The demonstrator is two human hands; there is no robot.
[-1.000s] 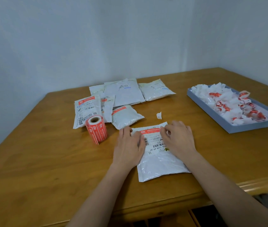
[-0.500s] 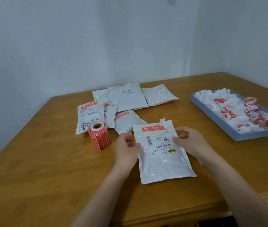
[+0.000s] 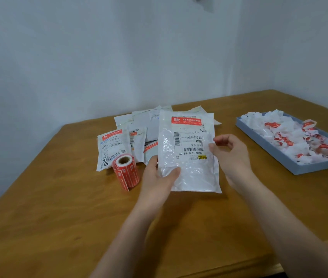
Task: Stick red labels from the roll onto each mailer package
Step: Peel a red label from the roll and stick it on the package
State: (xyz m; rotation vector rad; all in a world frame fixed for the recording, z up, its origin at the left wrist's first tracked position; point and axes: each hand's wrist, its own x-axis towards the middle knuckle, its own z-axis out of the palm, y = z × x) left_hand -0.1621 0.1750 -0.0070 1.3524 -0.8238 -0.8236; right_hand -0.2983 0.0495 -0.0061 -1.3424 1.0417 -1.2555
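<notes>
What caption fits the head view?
Left hand lifts a white plastic mailer package bearing a red label; right hand pinches its edge beside the red label roll.

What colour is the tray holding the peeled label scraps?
Grey-blue. The tray sits at the table's right side; the head view, the only one, shows it clearly.
</notes>
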